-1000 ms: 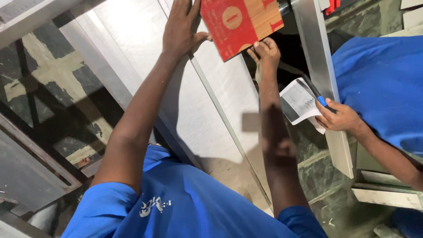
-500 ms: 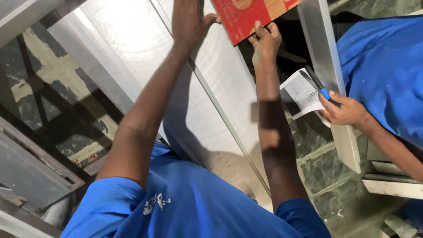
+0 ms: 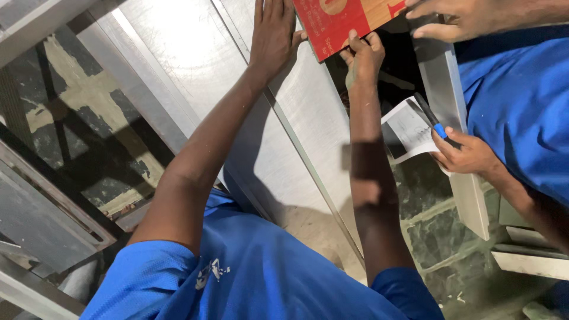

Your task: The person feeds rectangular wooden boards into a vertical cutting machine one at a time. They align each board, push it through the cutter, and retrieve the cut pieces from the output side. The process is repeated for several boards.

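The person reaches both arms up to a red and brown cardboard box (image 3: 349, 21) at the top of the picture. The left hand (image 3: 274, 37) lies flat, its fingers (image 3: 278, 12) spread wide and straight, with the palm on the shiny metal panel (image 3: 195, 65) and the thumb touching the left edge of the box. The right hand (image 3: 363, 56) is just under the box, with its fingers (image 3: 358, 44) curled narrow and pressed against the box's bottom edge. So the box sits between the two hands, above the right fingers and just beside the left thumb. To the right of the right fingers, another person in a blue shirt holds a white paper (image 3: 409, 127) and a pen with a blue tip (image 3: 431, 118) in one hand (image 3: 465, 155). That person's other hand (image 3: 462, 18) rests on a grey metal post (image 3: 450, 101), near the right corner of the box. Below the arms there is the person's own blue shirt (image 3: 261, 278).
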